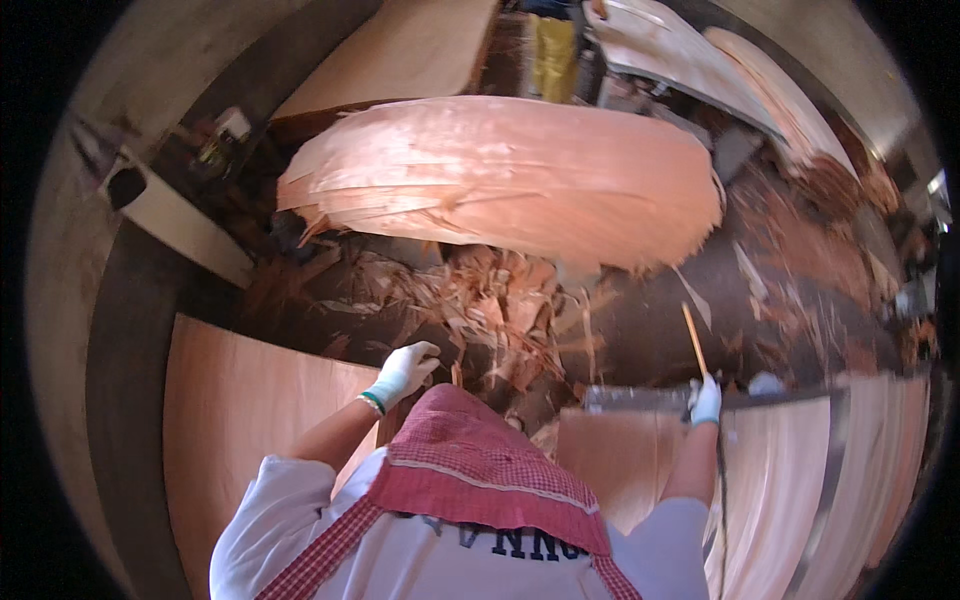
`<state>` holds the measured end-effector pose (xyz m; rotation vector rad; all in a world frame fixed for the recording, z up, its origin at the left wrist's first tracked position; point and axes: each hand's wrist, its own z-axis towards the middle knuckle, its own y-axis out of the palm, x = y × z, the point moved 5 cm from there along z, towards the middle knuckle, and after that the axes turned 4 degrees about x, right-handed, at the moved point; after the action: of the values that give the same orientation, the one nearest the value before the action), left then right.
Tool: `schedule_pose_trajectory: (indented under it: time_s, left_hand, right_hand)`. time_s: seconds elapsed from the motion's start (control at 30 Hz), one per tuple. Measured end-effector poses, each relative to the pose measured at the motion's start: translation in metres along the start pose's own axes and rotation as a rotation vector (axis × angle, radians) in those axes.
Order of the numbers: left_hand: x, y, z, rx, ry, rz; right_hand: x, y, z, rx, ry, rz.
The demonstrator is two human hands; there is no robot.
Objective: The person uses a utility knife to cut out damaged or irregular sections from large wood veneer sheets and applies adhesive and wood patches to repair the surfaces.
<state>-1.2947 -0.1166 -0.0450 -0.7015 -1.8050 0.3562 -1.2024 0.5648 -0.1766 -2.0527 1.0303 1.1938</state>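
Observation:
My left hand [402,372], in a white glove with a green cuff, is over the right edge of a large wood veneer sheet [260,385] at the left. Its fingers are bent and a little apart, and I see nothing in them. At the right, my gloved right hand [706,402] is closed round a thin wooden stick [694,335], which points up and away from me. Below that hand lie more pale veneer sheets [770,460]. A big heap of layered veneer [500,180] stands in front of me, its edges ragged.
Torn veneer scraps [490,300] litter the dark floor between me and the heap. Farther back are a flat board [400,50], a yellow sack-like thing [553,60] and a grey sheet [680,55]. A pale panel [185,220] leans at the left.

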Motion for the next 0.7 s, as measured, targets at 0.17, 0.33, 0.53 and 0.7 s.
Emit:
schedule_pose_trajectory:
  time_s: [0.17,0.33,0.53,0.7]
  left_hand:
    - [-0.015,-0.028,0.124,0.173,0.256,0.077]
    - [-0.013,-0.069,0.325,0.273,0.027,-0.464]
    - [-0.088,-0.143,0.534,-0.129,0.516,-1.535]
    - [-0.097,-0.125,0.610,0.563,-0.251,-1.483]
  right_hand:
    - [-0.038,0.005,0.038,0.153,-0.023,0.030]
    - [-0.123,0.004,0.009,0.509,-0.266,0.077]
    - [-0.106,0.143,-0.029,0.211,-0.064,-0.281]
    - [-0.029,0.261,-0.095,0.104,0.119,-0.403]
